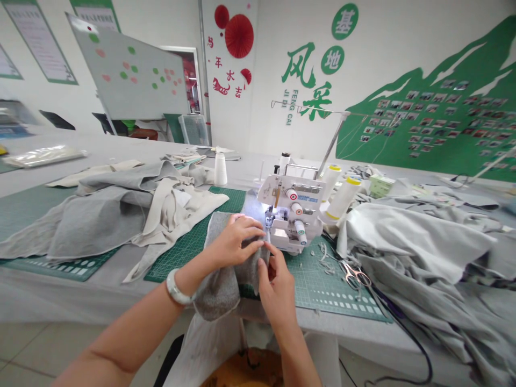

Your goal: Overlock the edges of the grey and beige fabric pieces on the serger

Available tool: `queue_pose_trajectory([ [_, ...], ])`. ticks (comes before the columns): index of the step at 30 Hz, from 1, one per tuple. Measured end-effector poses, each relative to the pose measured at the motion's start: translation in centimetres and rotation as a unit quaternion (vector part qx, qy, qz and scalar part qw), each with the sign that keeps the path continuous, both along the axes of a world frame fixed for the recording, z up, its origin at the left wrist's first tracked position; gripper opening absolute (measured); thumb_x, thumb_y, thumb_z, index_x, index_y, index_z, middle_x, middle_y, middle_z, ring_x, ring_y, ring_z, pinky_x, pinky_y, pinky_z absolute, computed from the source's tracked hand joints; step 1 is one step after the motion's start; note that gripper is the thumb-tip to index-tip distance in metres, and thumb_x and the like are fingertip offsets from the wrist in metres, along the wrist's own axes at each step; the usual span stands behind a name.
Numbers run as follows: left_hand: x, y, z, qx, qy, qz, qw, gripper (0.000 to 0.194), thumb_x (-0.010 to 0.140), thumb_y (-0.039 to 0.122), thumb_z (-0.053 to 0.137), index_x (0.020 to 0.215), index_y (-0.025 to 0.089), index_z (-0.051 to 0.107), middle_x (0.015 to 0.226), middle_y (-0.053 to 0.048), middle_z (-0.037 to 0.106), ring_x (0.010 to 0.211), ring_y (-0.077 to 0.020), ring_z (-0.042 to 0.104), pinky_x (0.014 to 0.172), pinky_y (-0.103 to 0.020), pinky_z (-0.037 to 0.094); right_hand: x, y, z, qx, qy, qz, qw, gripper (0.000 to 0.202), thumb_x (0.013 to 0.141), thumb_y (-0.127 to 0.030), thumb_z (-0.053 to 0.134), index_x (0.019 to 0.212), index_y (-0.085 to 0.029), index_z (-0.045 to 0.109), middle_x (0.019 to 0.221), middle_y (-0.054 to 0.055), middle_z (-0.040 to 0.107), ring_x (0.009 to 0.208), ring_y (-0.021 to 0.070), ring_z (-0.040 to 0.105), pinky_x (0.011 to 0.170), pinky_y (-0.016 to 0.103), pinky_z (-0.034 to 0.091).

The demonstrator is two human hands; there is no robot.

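Note:
A white overlock sewing machine stands in front of me, its lamp lit over the needle area. A piece of grey knit fabric runs up to the presser foot, and its near end hangs over the table edge. My left hand lies flat on this fabric, fingers stretched toward the foot. Lower down, my right hand pinches the fabric's right edge between thumb and fingers, close to the machine's front. The fabric partly hides the fingertips of my right hand. A green cutting mat lies under the machine and fabric.
Grey and cream fabric pieces are heaped on the left. A larger fabric pile fills the right side. Scissors lie by thread scraps. Thread cones stand behind the machine; another white cone is left of it.

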State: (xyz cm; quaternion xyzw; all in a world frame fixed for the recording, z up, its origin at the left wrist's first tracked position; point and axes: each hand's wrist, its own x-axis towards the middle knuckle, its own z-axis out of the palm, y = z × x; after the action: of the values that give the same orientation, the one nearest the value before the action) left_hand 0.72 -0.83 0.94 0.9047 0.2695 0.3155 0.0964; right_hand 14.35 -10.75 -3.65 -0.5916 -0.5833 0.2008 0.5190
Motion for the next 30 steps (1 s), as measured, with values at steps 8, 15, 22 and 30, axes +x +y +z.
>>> queue_pose_trajectory([
  [8,-0.4,1.1,-0.9,-0.009,-0.020,-0.007,1.000,0.018,0.091,0.026,0.054,0.105,0.023,0.065,0.119,-0.005,0.065,0.117,-0.0216,0.055,0.108,-0.044,0.029,-0.2,-0.1,0.3,-0.032,-0.051,-0.002,0.998,0.043,0.096,-0.037,0.039,0.134,-0.021,0.049,0.087,0.004,0.068,0.064,0.0161,0.061,0.055,0.024,0.042],
  [15,-0.5,1.5,-0.8,-0.032,-0.007,-0.011,0.999,0.022,0.091,0.027,0.056,0.110,0.024,0.065,0.124,-0.007,0.063,0.119,-0.0222,0.055,0.113,-0.048,0.024,-0.2,-0.2,0.5,-0.041,-0.077,-0.012,0.996,0.046,0.097,-0.040,0.036,0.135,-0.019,0.050,0.089,0.006,0.069,0.066,0.0174,0.063,0.058,0.025,0.044],
  [22,-0.8,1.4,-1.1,-0.029,-0.015,-0.017,0.999,0.027,0.092,0.027,0.054,0.118,0.024,0.062,0.127,-0.007,0.061,0.122,-0.0225,0.053,0.113,-0.048,0.025,-0.2,-0.3,0.8,-0.038,-0.089,-0.019,0.995,0.045,0.096,-0.039,0.037,0.134,-0.018,0.052,0.090,0.007,0.069,0.070,0.0184,0.065,0.062,0.027,0.048],
  [30,-1.9,1.4,-0.7,-0.043,-0.033,0.030,0.998,0.033,0.091,0.031,0.052,0.122,0.020,0.061,0.134,-0.012,0.052,0.127,-0.0255,0.046,0.110,-0.044,0.034,-0.3,-0.4,0.9,-0.022,-0.093,-0.024,0.995,0.044,0.096,-0.037,0.039,0.134,-0.021,0.054,0.080,0.003,0.069,0.063,0.0165,0.065,0.058,0.024,0.048],
])
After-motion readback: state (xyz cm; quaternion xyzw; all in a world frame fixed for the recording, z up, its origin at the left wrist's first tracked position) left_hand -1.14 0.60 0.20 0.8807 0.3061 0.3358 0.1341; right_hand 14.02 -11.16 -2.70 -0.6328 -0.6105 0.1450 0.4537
